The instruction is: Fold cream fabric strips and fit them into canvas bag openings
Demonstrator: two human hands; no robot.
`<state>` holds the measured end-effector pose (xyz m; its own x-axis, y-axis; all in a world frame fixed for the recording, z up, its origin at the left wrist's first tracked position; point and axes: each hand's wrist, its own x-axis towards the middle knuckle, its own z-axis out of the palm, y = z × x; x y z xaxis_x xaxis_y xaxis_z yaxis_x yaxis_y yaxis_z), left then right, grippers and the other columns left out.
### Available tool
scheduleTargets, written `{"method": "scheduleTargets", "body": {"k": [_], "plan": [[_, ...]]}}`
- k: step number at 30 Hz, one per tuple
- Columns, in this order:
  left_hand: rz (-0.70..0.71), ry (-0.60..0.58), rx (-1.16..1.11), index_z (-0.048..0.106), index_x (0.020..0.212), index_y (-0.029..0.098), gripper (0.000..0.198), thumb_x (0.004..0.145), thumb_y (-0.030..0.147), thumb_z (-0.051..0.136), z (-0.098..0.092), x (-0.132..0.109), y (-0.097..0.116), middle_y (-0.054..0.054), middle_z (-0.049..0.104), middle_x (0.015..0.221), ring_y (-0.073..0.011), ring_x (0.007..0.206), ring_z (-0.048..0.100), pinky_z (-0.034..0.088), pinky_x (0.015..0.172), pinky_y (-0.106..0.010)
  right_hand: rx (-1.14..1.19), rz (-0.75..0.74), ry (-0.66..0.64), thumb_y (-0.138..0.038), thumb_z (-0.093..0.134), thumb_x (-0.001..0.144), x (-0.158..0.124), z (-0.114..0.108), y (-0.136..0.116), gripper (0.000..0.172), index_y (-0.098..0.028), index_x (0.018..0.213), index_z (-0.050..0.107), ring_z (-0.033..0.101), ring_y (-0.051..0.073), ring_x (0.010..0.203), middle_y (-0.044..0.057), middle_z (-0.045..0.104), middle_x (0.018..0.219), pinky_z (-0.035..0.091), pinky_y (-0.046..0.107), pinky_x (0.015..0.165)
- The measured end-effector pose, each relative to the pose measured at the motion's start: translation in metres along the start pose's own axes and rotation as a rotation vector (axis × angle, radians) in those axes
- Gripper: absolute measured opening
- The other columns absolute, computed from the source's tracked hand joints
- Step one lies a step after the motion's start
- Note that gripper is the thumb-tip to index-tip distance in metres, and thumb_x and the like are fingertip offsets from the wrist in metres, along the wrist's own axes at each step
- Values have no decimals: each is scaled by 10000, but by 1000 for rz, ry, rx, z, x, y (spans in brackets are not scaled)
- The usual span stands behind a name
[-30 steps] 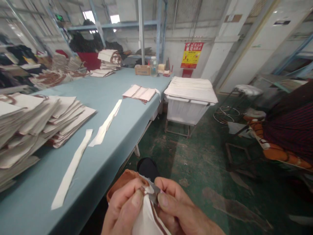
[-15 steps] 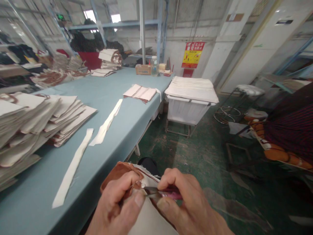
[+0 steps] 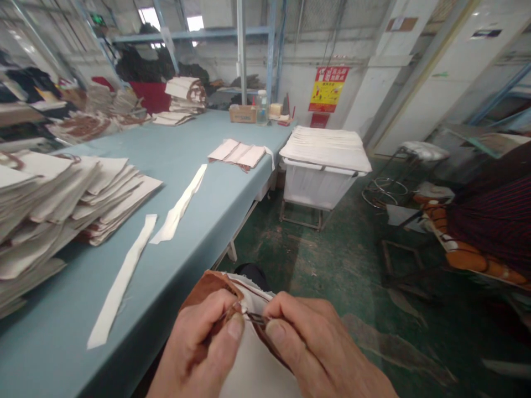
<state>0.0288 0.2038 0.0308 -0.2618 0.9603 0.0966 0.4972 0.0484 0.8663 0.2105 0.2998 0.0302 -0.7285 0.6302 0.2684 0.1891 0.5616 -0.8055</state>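
Note:
At the bottom centre, both my hands work on a cream fabric piece [image 3: 253, 365] with a brown trim [image 3: 203, 287]. My left hand [image 3: 199, 348] pinches the fabric's top edge between thumb and fingers. My right hand [image 3: 315, 348] is closed around a small metal snipping tool [image 3: 255, 318] whose tip points left at the seam beside my left thumb. Most of the tool is hidden inside my right hand.
A long blue table [image 3: 182, 166] runs along the left, with stacks of cream fabric pieces [image 3: 62, 193], two loose cream strips [image 3: 124, 276] and a small pile [image 3: 238, 153]. A white cart [image 3: 323, 171] topped with fabric stands on the green floor. At right sits a seated person's dark skirt [image 3: 493, 215].
My hands and the fabric have risen slightly and drawn together. The pink handle seen half a second ago is now hidden in my right hand.

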Motion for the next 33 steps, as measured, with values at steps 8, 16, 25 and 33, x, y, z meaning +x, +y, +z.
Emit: {"method": "scheduleTargets", "body": {"k": [8, 16, 25, 33], "plan": [[40, 68, -38, 564, 679, 231, 369, 1016, 381, 557, 5, -1, 3, 63, 502, 604, -119, 532, 485, 366, 533, -231, -33, 19, -86, -476, 382, 1144, -3, -3, -2, 403, -252, 885, 596, 685, 155, 664, -12, 687, 724, 471, 272, 590], [42, 15, 78, 665, 695, 242, 238, 897, 368, 645, -1, -1, 0, 51, 618, 611, -129, 526, 519, 371, 559, -256, -136, -162, -4, -455, 325, 1152, -5, 0, 11, 445, -227, 843, 550, 598, 137, 548, -22, 638, 641, 414, 273, 575], [-68, -175, -84, 523, 625, 213, 514, 1042, 512, 496, -14, 3, 5, 36, 446, 600, -121, 536, 450, 365, 500, -210, -227, -285, 53, -334, 351, 1130, -4, 10, 17, 383, -214, 830, 558, 560, 122, 496, -21, 635, 630, 380, 268, 546], [-94, -136, -43, 623, 676, 207, 515, 1080, 501, 498, -26, -27, -3, 40, 548, 594, -100, 516, 512, 399, 503, -189, -132, -163, -54, -258, 405, 1102, -18, 30, 5, 257, -211, 939, 599, 615, 115, 437, -44, 673, 584, 364, 233, 460]]}}
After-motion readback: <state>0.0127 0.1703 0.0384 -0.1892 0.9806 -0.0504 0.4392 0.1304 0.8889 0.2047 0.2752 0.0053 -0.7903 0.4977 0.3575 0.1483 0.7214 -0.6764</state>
